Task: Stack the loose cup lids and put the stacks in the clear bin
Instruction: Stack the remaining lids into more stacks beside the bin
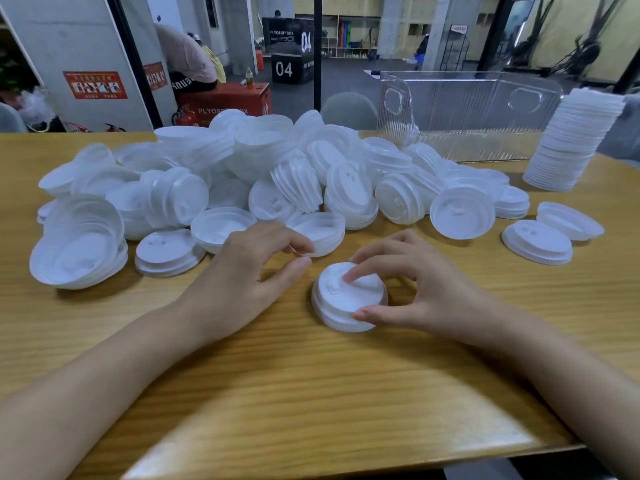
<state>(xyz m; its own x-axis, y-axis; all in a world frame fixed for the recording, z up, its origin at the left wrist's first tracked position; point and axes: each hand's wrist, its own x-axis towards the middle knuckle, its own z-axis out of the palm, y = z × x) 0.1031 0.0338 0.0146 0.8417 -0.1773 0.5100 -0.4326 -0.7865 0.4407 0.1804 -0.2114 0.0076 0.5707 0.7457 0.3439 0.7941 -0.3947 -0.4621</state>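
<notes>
Right hand [426, 292] grips a short stack of lids [346, 299] on the desk [311, 393], thumb at the near rim and fingers on top. Just left of it, the left hand [242, 268] hovers, loosely curled and grasping nothing, fingertips by an upturned lid [320, 232]. Behind lies the pile of loose lids [277, 174], with the clear bin [485, 112] and a tall stack [568, 143] at the far right.

The table [311, 393] is light wood with a plain, straight grain and a soft sheen. The lids [242, 157] heaped along its far edge are thin white plastic, smooth, slightly translucent and mostly matt. The bin [467, 109] at the far right corner is clear glossy plastic with finely ribbed walls. The stack [568, 143] beside it is the same white plastic.
</notes>
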